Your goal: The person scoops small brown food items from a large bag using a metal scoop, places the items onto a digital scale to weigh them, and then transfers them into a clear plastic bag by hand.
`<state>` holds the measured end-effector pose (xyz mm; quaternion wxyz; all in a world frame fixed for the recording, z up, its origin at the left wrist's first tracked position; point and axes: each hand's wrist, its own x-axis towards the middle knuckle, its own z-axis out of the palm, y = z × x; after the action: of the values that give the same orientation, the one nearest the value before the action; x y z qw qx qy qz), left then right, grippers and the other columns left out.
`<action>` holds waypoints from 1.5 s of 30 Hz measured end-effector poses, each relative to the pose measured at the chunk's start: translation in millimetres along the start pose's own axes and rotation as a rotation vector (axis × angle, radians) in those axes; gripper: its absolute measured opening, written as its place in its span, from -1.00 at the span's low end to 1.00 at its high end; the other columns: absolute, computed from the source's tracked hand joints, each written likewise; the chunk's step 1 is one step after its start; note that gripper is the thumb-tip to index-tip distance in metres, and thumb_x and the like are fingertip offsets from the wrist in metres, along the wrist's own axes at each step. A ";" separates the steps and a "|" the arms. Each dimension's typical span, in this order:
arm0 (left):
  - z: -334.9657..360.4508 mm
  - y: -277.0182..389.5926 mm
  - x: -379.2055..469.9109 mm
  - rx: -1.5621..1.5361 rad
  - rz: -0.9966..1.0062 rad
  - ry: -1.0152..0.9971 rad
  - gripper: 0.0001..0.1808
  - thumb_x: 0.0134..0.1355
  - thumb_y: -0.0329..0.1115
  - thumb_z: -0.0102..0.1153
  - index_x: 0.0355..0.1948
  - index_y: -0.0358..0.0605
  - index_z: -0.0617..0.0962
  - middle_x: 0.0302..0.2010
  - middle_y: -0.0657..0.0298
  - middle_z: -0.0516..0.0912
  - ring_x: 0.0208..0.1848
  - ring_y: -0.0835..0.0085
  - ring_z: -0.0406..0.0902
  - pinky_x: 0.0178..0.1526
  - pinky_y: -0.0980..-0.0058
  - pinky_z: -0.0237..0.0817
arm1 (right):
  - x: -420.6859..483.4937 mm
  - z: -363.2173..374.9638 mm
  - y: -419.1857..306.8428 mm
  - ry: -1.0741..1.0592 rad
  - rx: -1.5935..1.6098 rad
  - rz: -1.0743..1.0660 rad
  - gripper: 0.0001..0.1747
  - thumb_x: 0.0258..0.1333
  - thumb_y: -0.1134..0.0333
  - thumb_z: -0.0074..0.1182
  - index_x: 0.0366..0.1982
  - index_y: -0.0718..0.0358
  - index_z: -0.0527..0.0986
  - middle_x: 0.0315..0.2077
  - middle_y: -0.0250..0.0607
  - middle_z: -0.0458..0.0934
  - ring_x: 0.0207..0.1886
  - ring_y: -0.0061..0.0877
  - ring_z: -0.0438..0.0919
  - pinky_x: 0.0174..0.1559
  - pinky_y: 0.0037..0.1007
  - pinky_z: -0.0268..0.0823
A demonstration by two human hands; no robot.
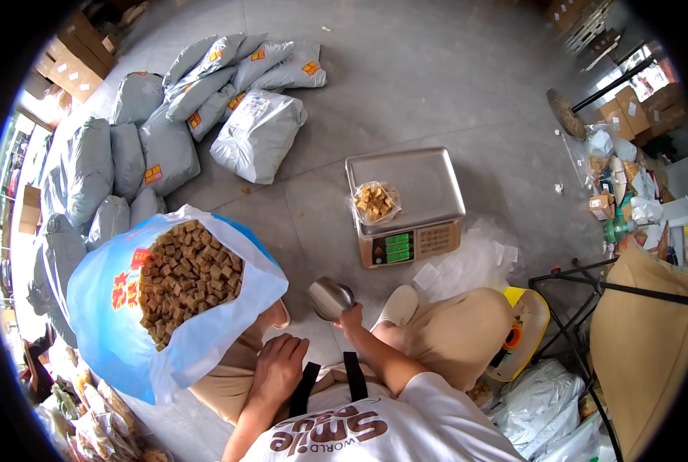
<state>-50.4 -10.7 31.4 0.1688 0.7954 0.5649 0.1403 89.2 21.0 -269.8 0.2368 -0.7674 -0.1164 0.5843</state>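
Note:
My right hand [350, 319] holds a metal scoop [331, 297], which hangs over the floor between my knees. My left hand [278, 365] rests near my left thigh, fingers loosely bent; whether anything is under them is hidden. To its left stands a large blue and white bag [104, 300], wide open at the top and full of brown cubes [191, 277]. Ahead of me a digital scale [413, 245] with a steel tray [422, 179] sits on the floor, its green displays lit. A small clear bag of tan chunks [376, 202] lies at the tray's left side.
Grey sealed parcels [168, 141] are heaped at the upper left. Clear plastic bags [480, 254] lie right of the scale. At my right are a yellow-rimmed tray [520, 341], a folding chair's black frame [578, 289] and plastic sacks [543, 398]. Packets [98, 416] lie at the lower left.

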 end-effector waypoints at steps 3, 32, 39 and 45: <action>-1.3 1.1 2.8 -0.008 -0.030 -0.029 -0.60 -0.20 -0.58 0.05 -0.21 -0.26 0.54 -0.29 0.15 0.54 -0.13 0.23 0.46 -0.09 0.29 0.32 | 0.0 -3.4 -2.3 -0.002 -0.077 -0.007 -0.45 -0.03 0.63 -0.27 0.10 0.26 0.15 0.01 0.04 0.31 -0.18 -0.12 0.52 -0.49 -0.29 0.57; 0.1 0.4 3.8 -0.062 -0.086 -0.033 -0.63 -0.14 -0.57 0.06 -0.20 -0.24 0.52 -0.29 0.15 0.55 -0.15 0.22 0.48 -0.09 0.30 0.32 | -40.0 -6.7 -186.1 0.257 -0.097 -1.300 -0.50 -0.12 0.68 -0.15 -0.02 0.35 0.30 -0.09 0.01 0.37 0.01 -0.14 0.36 0.05 -0.26 0.21; -3.8 0.8 7.8 -0.063 -0.067 -0.072 -0.63 -0.13 -0.56 0.05 -0.19 -0.25 0.50 -0.28 0.15 0.54 -0.15 0.23 0.47 -0.07 0.32 0.31 | 19.7 -27.4 -279.8 0.259 -0.753 -1.462 -0.62 -0.13 0.60 0.02 -0.16 0.28 0.44 -0.09 -0.09 0.42 0.03 -0.19 0.36 0.07 -0.26 0.25; -4.0 0.9 8.8 -0.051 -0.109 -0.061 -0.67 -0.12 -0.57 0.07 -0.24 -0.23 0.54 -0.31 0.15 0.55 -0.19 0.21 0.49 -0.12 0.30 0.32 | 52.5 -32.5 -288.6 0.181 -1.258 -1.323 -0.63 -0.21 0.50 0.16 -0.22 0.17 0.47 0.03 -0.13 0.31 0.08 -0.18 0.32 0.06 -0.26 0.29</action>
<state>-48.4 -2.2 35.7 0.2133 0.7630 0.5981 0.1211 163.7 286.0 -163.1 0.0698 -0.5745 -0.8099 0.0961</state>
